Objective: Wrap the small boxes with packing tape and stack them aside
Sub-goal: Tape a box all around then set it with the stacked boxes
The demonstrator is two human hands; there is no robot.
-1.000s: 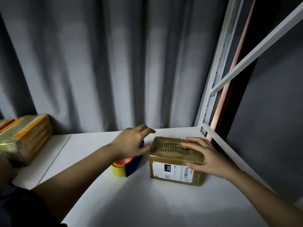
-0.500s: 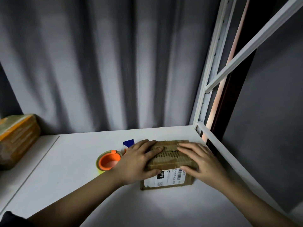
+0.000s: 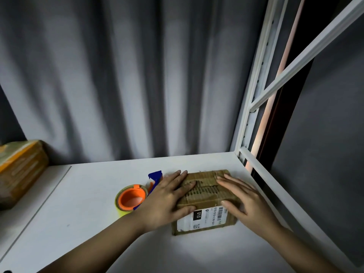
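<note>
Pressing flat on a small cardboard box (image 3: 204, 196), the left hand (image 3: 167, 200) and right hand (image 3: 246, 201) lie open, fingers spread over its taped top, thumbs hooked over the near edge. The box sits closed on the white table (image 3: 78, 223), contents unseen. Its near face bears a white shipping label (image 3: 202, 216) with "010" on a black patch, a barcode and digits too small to read fully. Just left of the box lies a tape dispenser (image 3: 132, 200), orange-cored with a blue blade. Far left of the box, another wrapped box (image 3: 19, 170)
</note>
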